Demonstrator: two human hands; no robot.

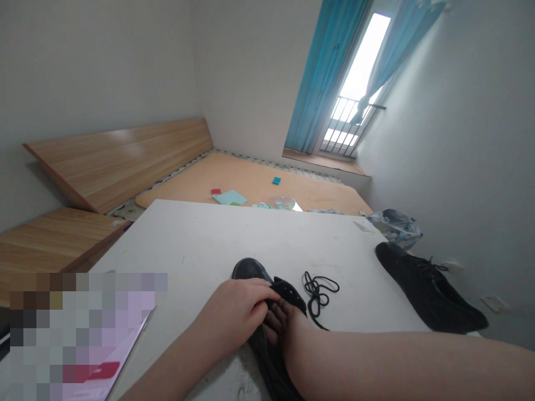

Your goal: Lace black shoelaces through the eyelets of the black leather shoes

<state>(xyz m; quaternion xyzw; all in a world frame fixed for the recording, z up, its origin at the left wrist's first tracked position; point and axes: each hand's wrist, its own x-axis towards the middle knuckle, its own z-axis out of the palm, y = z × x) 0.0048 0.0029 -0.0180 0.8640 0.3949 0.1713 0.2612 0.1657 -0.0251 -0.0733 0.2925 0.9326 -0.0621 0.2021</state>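
Note:
A black shoe [246,268] lies on the white table, its toe pointing away from me and its heel running out at the bottom edge. My left hand [234,306] is closed over the upper, with thumb and fingertips at the eyelet flap [292,292]. Bent fingers of my right hand [292,334] reach in at the shoe's opening, close to the left fingertips, and grip it there. The inside of the shoe is largely hidden by both hands. Just right of them lies a loose black shoelace [320,292] in loops, its tail passing behind my right wrist.
A second black shoe [430,287], laced, rests at the right edge of the white table [200,234]. At left is a pinkish sheet [112,365], partly pixelated. Beyond the table, a bed [251,172] holds a light-blue cloth-like item [229,197]. A plastic bag [395,225] stands far right.

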